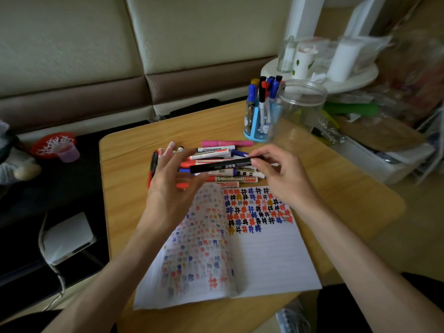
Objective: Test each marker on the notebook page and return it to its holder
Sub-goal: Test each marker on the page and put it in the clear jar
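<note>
The right hand (276, 175) is pinching a black marker (221, 165) over the pile (230, 179) toward the tabletop's (144, 140) far edge; the left hand (170, 183), fingers spread, is gripping nothing.

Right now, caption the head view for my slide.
Right hand grips a black marker over the marker pile by the notebook, left hand open beside it.

The left hand (168, 188) and right hand (284, 177) are shown bare, as are both forearms along their visible length. Dark clothing (355, 308) is worn over the lap.
</note>
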Motion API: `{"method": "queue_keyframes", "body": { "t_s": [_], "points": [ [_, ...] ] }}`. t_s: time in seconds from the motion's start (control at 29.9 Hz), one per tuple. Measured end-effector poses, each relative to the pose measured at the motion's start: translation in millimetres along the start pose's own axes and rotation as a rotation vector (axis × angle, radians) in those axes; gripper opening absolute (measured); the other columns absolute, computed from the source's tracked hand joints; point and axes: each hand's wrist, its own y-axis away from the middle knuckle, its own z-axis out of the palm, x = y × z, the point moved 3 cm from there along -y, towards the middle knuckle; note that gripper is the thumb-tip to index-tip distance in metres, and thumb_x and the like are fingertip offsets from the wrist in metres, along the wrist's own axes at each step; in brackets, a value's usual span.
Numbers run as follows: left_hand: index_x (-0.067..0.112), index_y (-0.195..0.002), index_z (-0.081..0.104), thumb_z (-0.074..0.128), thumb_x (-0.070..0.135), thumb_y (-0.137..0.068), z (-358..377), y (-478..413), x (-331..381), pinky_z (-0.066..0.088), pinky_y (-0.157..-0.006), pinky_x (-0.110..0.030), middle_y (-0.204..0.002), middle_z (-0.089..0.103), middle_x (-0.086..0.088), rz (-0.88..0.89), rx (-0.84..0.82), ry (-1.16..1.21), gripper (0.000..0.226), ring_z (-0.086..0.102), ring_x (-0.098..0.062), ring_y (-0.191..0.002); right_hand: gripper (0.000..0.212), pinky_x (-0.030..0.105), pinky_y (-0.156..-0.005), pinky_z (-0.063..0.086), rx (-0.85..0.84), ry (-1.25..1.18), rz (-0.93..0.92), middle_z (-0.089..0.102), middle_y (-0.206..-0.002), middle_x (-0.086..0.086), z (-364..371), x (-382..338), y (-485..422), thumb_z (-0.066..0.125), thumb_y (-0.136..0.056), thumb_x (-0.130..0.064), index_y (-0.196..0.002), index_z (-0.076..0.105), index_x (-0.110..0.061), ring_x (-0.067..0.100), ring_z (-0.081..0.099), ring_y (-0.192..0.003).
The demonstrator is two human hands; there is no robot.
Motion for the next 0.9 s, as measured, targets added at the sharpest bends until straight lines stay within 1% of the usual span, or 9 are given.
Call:
{"method": "queue_keyframes", "body": {
  "t_s": [0.07, 0.17, 0.23, 0.3, 0.4, 0.53, 0.7, 0.8, 0.9],
  "points": [
    [0.033, -0.127, 0.064, 0.065, 0.032, -0.096, 7, 1, 7, 0.057, -0.067, -0.013, -0.133, 0.053, 0.030, 0.021, -0.012, -0.004, 0.031, 0.064, 0.016, -0.089, 0.012, 0.014, -0.080, 0.055, -0.020, -0.045, 0.013, 0.073, -0.106, -0.012, -9, -1, 13, 0.066, -0.100, -0.019, -0.110, 0.071, -0.023, -0.002, 0.067, -0.099],
    [0.033, -0.109, 0.071, 0.063, 0.024, -0.099, 21, 4, 16, 0.060, -0.077, -0.027, -0.096, 0.072, 0.018, 0.039, -0.018, -0.014, 0.016, 0.069, 0.001, -0.084, 0.013, 0.020, -0.074, 0.058, 0.016, -0.286, 0.129, 0.076, -0.103, -0.005, -25, 1, 35, 0.067, -0.100, -0.022, -0.110, 0.073, -0.019, 0.005, 0.072, -0.096],
    [0.031, -0.110, 0.073, 0.066, 0.025, -0.098, 31, 6, 24, 0.059, -0.082, -0.028, -0.095, 0.073, 0.018, 0.056, -0.060, 0.028, 0.015, 0.070, -0.002, -0.086, 0.020, 0.020, -0.069, 0.055, 0.056, -0.569, 0.276, 0.077, -0.098, -0.001, -31, 2, 50, 0.071, -0.097, -0.026, -0.113, 0.074, -0.015, 0.009, 0.071, -0.089],
    [0.032, -0.111, 0.073, 0.070, 0.026, -0.095, 43, 11, 33, 0.059, -0.081, -0.025, -0.095, 0.073, 0.019, 0.064, -0.115, 0.074, 0.018, 0.071, -0.003, -0.087, 0.025, 0.023, -0.071, 0.051, 0.067, -0.676, 0.359, 0.076, -0.094, 0.002, -30, 2, 62, 0.074, -0.093, -0.030, -0.111, 0.076, -0.013, 0.011, 0.069, -0.085],
    [0.022, -0.117, 0.075, 0.072, 0.026, -0.092, 60, 20, 44, 0.059, -0.076, -0.026, -0.095, 0.075, 0.014, 0.101, -0.205, 0.093, 0.025, 0.071, -0.005, -0.085, 0.027, 0.028, -0.070, 0.046, 0.061, -0.677, 0.365, 0.074, -0.087, 0.004, -19, 1, 73, 0.077, -0.090, -0.034, -0.105, 0.076, -0.011, 0.016, 0.065, -0.080],
    [0.023, -0.121, 0.075, 0.070, 0.028, -0.094, 67, 24, 50, 0.056, -0.084, -0.022, -0.107, 0.076, 0.016, 0.223, -0.244, 0.095, 0.029, 0.070, -0.001, -0.098, 0.024, 0.019, -0.059, 0.047, 0.076, -0.621, 0.317, 0.072, -0.076, 0.006, -14, -2, 78, 0.073, -0.093, -0.031, -0.092, 0.074, -0.007, 0.012, 0.063, -0.068],
    [0.041, -0.109, 0.073, 0.064, 0.036, -0.094, 65, 27, 48, 0.052, -0.077, -0.013, -0.094, 0.072, 0.031, 0.220, -0.284, 0.079, 0.018, 0.070, 0.002, -0.091, 0.027, 0.020, -0.062, 0.051, 0.057, -0.575, 0.294, 0.072, -0.076, 0.007, -10, 0, 77, 0.070, -0.097, -0.028, -0.091, 0.073, -0.002, 0.013, 0.064, -0.068],
    [0.045, -0.086, 0.067, 0.062, 0.032, -0.098, 64, 28, 45, 0.046, -0.066, -0.015, -0.077, 0.069, 0.019, 0.225, -0.298, 0.054, 0.018, 0.066, -0.009, -0.073, 0.024, 0.024, -0.068, 0.054, 0.038, -0.553, 0.289, 0.073, -0.079, 0.008, -9, 0, 77, 0.069, -0.097, -0.028, -0.091, 0.073, -0.005, 0.017, 0.065, -0.073],
    [0.032, -0.093, 0.076, 0.060, 0.035, -0.096, 63, 28, 40, 0.052, -0.062, -0.030, -0.080, 0.073, 0.000, 0.158, -0.309, 0.125, 0.017, 0.066, -0.022, -0.072, 0.019, 0.022, -0.069, 0.055, 0.013, -0.562, 0.266, 0.073, -0.080, 0.006, -7, -1, 79, 0.069, -0.097, -0.026, -0.095, 0.074, -0.008, 0.015, 0.065, -0.075]
  ]
}}
